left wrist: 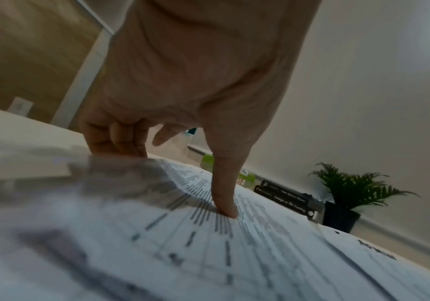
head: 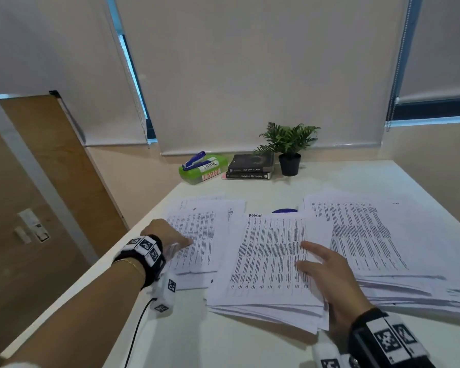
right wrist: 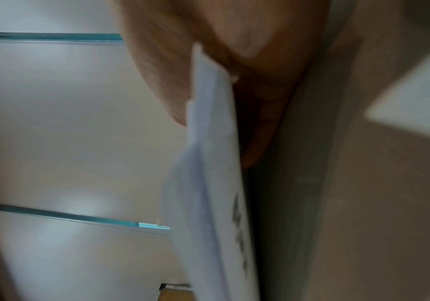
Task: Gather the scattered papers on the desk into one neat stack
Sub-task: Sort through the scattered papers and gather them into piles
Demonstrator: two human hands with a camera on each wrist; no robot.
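Note:
Three loose piles of printed sheets lie on the white desk (head: 223,341). My left hand (head: 175,237) pinches the left edge of the left pile (head: 205,235). Its thumb (left wrist: 224,193) presses on the top sheet and its fingers (left wrist: 116,138) curl at the edge, lifting the paper (left wrist: 234,254) slightly. My right hand (head: 327,277) grips the right edge of the middle pile (head: 266,261), headed "ADMIN". In the right wrist view these sheets (right wrist: 208,183) sit between parts of that hand (right wrist: 247,51). The right pile (head: 369,235) lies untouched.
At the back stand a green box with a blue stapler (head: 203,167), two dark books (head: 250,167) and a potted plant (head: 290,152). A blue round thing (head: 284,210) peeks out behind the middle pile. The desk's left edge (head: 112,251) runs close to my left wrist.

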